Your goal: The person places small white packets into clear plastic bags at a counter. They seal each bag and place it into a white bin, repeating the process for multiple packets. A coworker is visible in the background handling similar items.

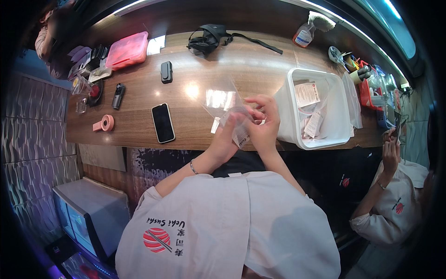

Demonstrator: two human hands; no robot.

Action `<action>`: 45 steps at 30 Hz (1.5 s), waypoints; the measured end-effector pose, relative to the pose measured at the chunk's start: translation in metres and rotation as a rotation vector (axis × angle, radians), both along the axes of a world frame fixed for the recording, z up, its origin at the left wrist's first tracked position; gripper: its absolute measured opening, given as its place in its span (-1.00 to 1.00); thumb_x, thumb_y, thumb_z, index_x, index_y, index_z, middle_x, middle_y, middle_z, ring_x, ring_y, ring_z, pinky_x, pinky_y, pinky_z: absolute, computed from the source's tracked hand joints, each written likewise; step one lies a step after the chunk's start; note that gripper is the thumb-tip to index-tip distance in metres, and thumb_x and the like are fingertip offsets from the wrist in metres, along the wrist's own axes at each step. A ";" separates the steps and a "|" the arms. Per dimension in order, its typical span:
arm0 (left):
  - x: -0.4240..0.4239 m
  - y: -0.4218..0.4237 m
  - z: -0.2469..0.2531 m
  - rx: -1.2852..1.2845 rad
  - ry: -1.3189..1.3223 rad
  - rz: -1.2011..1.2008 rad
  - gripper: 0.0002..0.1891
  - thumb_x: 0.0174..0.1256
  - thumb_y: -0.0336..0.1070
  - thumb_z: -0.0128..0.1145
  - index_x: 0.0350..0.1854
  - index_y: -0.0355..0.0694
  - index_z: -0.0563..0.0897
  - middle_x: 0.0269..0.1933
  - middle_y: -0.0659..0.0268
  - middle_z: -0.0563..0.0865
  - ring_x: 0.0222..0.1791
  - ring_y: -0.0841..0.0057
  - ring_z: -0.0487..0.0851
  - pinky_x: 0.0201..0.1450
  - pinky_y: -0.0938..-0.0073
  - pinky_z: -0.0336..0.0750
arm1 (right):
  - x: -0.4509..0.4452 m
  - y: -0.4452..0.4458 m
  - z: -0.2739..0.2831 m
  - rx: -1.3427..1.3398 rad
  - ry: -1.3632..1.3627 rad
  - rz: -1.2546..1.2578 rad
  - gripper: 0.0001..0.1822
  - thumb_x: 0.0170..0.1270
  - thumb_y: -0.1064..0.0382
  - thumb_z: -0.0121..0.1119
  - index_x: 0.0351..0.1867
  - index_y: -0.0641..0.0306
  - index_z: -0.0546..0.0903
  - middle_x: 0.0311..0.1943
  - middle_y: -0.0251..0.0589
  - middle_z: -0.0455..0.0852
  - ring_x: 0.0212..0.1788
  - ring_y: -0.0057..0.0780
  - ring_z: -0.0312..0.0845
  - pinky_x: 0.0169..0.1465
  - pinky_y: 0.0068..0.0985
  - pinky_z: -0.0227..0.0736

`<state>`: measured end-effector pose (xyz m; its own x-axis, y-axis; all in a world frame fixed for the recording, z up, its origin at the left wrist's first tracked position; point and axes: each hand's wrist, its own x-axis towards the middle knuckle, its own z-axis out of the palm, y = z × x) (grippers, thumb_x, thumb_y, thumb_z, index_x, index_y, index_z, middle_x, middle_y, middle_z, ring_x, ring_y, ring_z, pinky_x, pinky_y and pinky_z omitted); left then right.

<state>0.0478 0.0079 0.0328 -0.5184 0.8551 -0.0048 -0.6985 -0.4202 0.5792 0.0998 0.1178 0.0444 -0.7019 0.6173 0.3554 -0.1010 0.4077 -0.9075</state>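
A clear plastic sheet or bag [219, 99] catches the light above the wooden counter. My left hand [224, 141] grips its near end, thumb uppermost. Against the same plastic, my right hand [264, 120] has its fingers bent and pinching; what lies between them is partly hidden. A small printed paper [240, 137] shows through or beside the plastic, between the two hands. Under my left hand, another white slip [215, 125] lies on the counter. Just right of my right hand stands a white plastic tub [296, 132] with printed cards [307, 95] and clear packets inside.
A smartphone [163, 123], a pink handheld fan [104, 123], a small camera [118, 96] and a dark case [166, 72] lie to the left. Further back are a pink lidded box [128, 50], a black bag [210, 36] and a spray bottle [304, 35]. A co-worker [393, 195] is at right.
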 end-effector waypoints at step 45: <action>-0.005 -0.009 0.016 -0.081 0.465 0.188 -0.33 0.41 0.41 -0.04 0.04 -0.24 0.39 -0.12 0.20 0.57 0.01 0.43 0.54 0.21 0.30 0.40 | 0.016 -0.023 0.004 -0.836 -0.031 0.302 -0.82 0.22 0.42 0.39 -0.16 0.31 0.67 -0.15 -0.43 0.66 -0.07 -0.68 0.54 0.08 -0.59 0.46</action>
